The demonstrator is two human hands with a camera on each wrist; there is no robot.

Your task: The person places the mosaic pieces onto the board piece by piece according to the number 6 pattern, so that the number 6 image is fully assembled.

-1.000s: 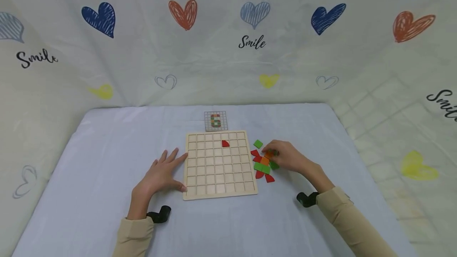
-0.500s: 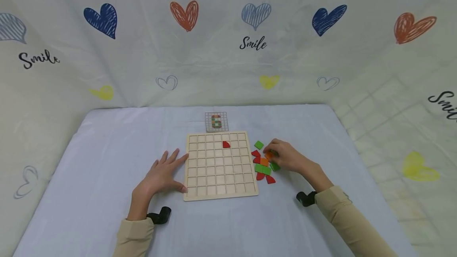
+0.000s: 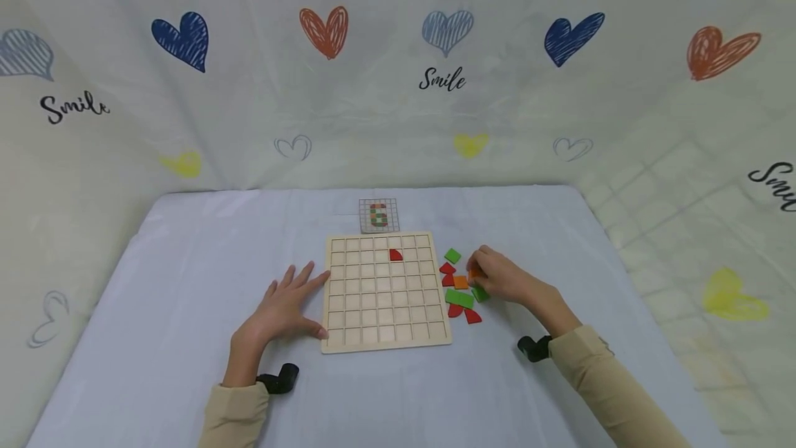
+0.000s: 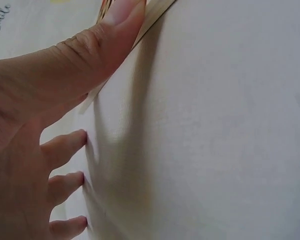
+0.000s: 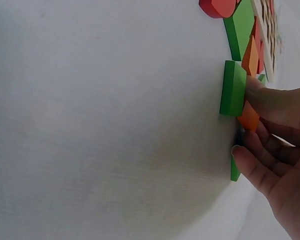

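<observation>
In the head view a pale wooden grid board (image 3: 385, 310) lies on the table, with one red quarter-circle tile (image 3: 396, 254) in a cell of its upper part. My left hand (image 3: 282, 310) rests at the board's left edge, fingers spread, with the thumb (image 4: 107, 47) on its rim in the left wrist view. Right of the board, my right hand (image 3: 500, 275) pinches an orange tile (image 5: 249, 117) between thumb and fingers. A green tile (image 5: 233, 89) lies beside the thumb, and another green tile (image 5: 234, 169) shows by the fingertips. The hand partly covers the orange tile.
Loose tiles lie right of the board: an orange square (image 3: 460, 282), green pieces (image 3: 459, 298), a green square (image 3: 452, 255) and several red quarter-circles (image 3: 473, 316). A small grid card (image 3: 378, 216) with a coloured 6-like pattern lies behind the board. A printed cloth hangs behind the table.
My right hand has shifted slightly right, and the orange tile at its fingers now stands apart from the other orange one. The left hand stays at the board's edge.
</observation>
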